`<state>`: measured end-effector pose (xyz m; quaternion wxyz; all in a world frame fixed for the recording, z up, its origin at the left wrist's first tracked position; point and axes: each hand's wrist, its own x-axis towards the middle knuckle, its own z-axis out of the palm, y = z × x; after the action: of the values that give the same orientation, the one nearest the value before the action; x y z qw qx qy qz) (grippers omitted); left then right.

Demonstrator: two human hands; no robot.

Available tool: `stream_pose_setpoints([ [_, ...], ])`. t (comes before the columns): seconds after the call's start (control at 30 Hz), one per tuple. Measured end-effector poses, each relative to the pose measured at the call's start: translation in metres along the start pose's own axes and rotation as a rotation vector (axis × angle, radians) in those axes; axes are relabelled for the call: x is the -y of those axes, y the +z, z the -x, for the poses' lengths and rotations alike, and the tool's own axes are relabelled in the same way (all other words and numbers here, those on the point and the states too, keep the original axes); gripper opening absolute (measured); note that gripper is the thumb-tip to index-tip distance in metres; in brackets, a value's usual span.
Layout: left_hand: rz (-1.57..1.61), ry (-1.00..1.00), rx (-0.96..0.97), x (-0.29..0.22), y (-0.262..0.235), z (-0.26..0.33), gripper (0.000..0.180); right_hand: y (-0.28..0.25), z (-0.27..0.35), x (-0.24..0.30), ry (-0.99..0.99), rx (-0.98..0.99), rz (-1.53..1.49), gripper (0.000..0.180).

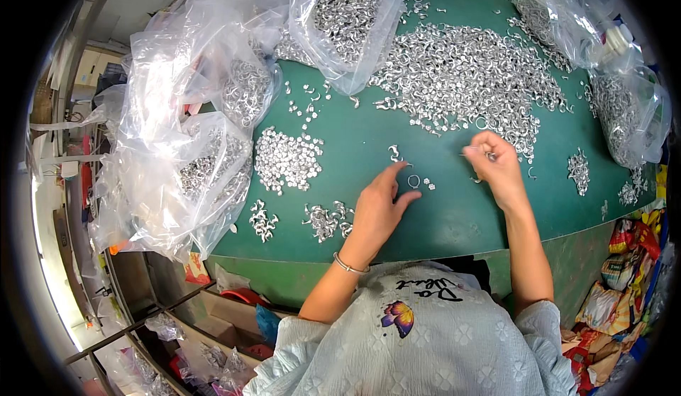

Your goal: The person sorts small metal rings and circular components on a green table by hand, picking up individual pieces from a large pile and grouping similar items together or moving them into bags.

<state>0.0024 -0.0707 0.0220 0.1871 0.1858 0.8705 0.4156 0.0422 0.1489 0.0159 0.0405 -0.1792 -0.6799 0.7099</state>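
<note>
One small metal ring point(413, 180) lies flat on green table point(454, 212), right at left hand point(376, 208) fingertips: forefinger above it, thumb below, ring in gap, not yet gripped. Left hand open, clearly nearer. Right hand point(496, 163) off to right, fingers pinched on small metal piece point(489, 156). Ring round, no long axis. Big pile of silver parts point(468, 77) beyond.

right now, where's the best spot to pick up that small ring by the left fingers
Pinch the ring across its rim, coming straight down from above. It seems to lie flat on the green table, clear of the other pieces, so a side approach would probably just push it. The left hand is nearest.
</note>
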Motion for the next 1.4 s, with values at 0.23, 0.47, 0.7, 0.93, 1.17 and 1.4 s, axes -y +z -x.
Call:
stream_pose_setpoints([
  [0.23,-0.278,0.252,-0.176,0.011,-0.001,-0.036,0.036,0.013,-0.005,0.016,0.343,0.189,-0.621,0.014],
  [0.47,-0.312,0.183,-0.144,0.019,0.002,-0.033,0.021,-0.029,0.003,0.012,0.189,0.013,-0.337,0.024],
  [0.7,0.637,-0.051,-0.105,0.028,-0.009,-0.045,0.015,-0.078,0.019,-0.001,0.052,-0.366,-0.008,0.027],
  [0.93,1.968,-0.494,0.241,0.005,0.008,-0.04,0.013,-0.047,-0.018,0.003,-0.045,-0.497,1.331,0.029],
  [1.17,1.464,-0.436,0.097,-0.025,0.019,-0.033,0.022,0.011,0.009,-0.006,-0.28,-0.174,1.163,0.023],
  [1.4,1.276,-0.4,0.194,-0.013,0.021,-0.045,0.026,-0.035,0.018,-0.001,-0.242,-0.228,0.564,0.015],
])
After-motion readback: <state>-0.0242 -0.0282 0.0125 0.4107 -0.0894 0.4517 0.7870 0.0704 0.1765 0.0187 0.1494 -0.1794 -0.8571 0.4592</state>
